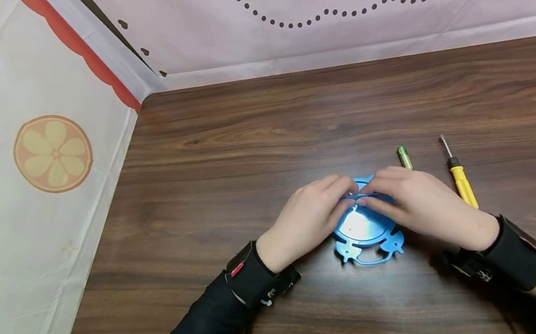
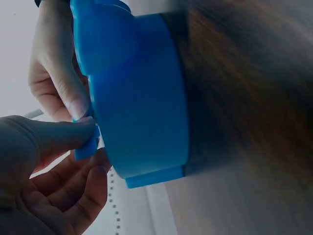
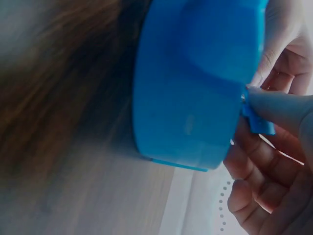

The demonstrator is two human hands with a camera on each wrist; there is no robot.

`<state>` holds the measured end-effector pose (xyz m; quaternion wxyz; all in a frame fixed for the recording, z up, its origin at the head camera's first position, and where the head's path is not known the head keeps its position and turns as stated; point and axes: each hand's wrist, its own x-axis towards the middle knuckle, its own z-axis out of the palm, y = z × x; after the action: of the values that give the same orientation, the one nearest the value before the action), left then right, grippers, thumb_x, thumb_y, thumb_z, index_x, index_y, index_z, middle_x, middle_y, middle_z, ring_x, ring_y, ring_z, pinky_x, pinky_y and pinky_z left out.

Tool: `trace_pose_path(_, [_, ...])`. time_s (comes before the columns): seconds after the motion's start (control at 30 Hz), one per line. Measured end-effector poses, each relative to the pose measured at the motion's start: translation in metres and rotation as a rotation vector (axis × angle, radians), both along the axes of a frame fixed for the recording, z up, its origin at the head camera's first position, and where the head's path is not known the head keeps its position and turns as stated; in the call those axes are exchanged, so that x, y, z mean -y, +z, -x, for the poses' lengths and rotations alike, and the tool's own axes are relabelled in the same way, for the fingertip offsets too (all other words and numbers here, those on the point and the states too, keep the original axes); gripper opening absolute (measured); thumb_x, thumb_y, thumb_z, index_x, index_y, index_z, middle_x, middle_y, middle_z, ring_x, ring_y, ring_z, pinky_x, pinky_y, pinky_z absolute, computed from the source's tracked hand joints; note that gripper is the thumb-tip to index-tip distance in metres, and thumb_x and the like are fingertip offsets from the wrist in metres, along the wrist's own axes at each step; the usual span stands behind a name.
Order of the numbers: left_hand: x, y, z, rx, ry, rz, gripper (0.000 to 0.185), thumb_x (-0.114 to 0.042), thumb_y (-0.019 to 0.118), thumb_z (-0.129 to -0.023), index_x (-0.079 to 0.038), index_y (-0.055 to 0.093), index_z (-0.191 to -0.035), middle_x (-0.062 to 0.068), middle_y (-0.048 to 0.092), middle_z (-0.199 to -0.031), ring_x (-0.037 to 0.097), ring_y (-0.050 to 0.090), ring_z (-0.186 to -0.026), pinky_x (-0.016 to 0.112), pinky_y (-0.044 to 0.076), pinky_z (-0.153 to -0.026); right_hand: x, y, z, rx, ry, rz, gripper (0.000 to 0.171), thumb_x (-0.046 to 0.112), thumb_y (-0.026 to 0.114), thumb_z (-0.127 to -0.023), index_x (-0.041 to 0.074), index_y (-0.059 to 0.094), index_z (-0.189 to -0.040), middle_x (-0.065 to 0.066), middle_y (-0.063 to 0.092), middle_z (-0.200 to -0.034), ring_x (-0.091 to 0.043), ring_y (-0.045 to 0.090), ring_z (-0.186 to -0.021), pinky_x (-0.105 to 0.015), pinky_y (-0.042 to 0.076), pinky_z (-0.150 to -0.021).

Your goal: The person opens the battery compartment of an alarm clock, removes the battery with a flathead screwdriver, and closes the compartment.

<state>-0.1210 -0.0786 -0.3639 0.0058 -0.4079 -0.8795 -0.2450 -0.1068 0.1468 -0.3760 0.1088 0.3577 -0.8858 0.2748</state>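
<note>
A blue plastic device (image 1: 365,227) with a round, shiny body and animal-like limbs lies on the table between the hands. Over its far part, my left hand (image 1: 306,213) and my right hand (image 1: 421,204) meet, pinching a small flat blue plastic piece (image 2: 86,149) between thumbs and fingers. In the right wrist view that piece (image 3: 260,121) sticks up just above the device's upper face. Whether it still touches the device I cannot tell. The device's thick side wall (image 2: 142,103) fills much of the left wrist view. The fingers hide part of its far end.
A green battery (image 1: 404,156) lies just beyond the right hand, partly covered by it. To the right is a screwdriver (image 1: 461,181) with a yellow handle, its tip pointing away. The wooden table (image 1: 242,136) meets white printed cloth at its back and left edges.
</note>
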Motion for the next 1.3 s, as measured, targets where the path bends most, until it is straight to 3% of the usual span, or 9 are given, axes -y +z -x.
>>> trace_pose_path(0.17, [0.001,-0.003,0.004,0.019,0.026,0.029,0.014,-0.012,0.061,-0.102,-0.010,0.066,-0.115,0.002,0.067,-0.109,0.011,0.064,-0.098,0.028,0.053,-0.081,0.000,-0.002,0.003,-0.012,-0.040,-0.025,0.010,0.012,0.079,-0.088,0.008,0.074,-0.097,-0.003,0.069,-0.091,-0.014,0.064,-0.084,-0.036,0.054,-0.067])
trace_pose_path(0.47, [0.004,-0.005,0.007,-0.064,0.030,0.085,0.016,-0.013,0.061,-0.102,-0.009,0.068,-0.116,0.003,0.067,-0.111,0.016,0.063,-0.103,0.029,0.053,-0.084,-0.002,-0.002,0.006,0.032,-0.069,-0.047,0.006,0.014,0.073,-0.094,0.010,0.076,-0.097,0.001,0.065,-0.089,-0.009,0.059,-0.079,-0.034,0.051,-0.065])
trace_pose_path(0.7, [0.004,-0.007,0.008,-0.045,0.040,0.046,0.016,-0.016,0.061,-0.103,-0.010,0.071,-0.114,0.002,0.070,-0.110,0.015,0.065,-0.104,0.030,0.053,-0.088,-0.002,-0.005,0.007,0.007,-0.048,-0.013,0.009,0.011,0.075,-0.091,0.010,0.076,-0.100,0.000,0.067,-0.093,-0.013,0.063,-0.084,-0.036,0.053,-0.068])
trace_pose_path(0.9, [0.005,-0.009,0.010,-0.036,0.072,-0.042,0.009,-0.017,0.066,-0.100,-0.012,0.072,-0.104,-0.003,0.071,-0.099,0.010,0.066,-0.094,0.026,0.053,-0.080,-0.004,-0.008,0.007,-0.022,-0.018,0.039,0.020,0.005,0.077,-0.088,0.011,0.075,-0.107,-0.001,0.070,-0.098,-0.015,0.065,-0.089,-0.037,0.055,-0.070])
trace_pose_path(1.07, [0.005,-0.010,0.011,-0.065,0.097,-0.028,0.007,-0.020,0.069,-0.098,-0.014,0.073,-0.100,-0.003,0.070,-0.096,0.010,0.065,-0.089,0.026,0.052,-0.074,-0.004,-0.009,0.008,-0.021,-0.019,0.046,0.019,0.005,0.077,-0.088,0.010,0.076,-0.106,-0.002,0.070,-0.097,-0.015,0.065,-0.089,-0.037,0.055,-0.069])
trace_pose_path(1.3, [0.004,-0.010,0.011,-0.066,0.109,-0.002,0.009,-0.021,0.069,-0.098,-0.014,0.074,-0.101,-0.003,0.069,-0.097,0.011,0.064,-0.091,0.026,0.052,-0.074,-0.004,-0.012,0.010,-0.029,-0.010,0.034,0.020,0.004,0.077,-0.088,0.008,0.076,-0.107,-0.002,0.070,-0.097,-0.017,0.065,-0.090,-0.037,0.055,-0.070])
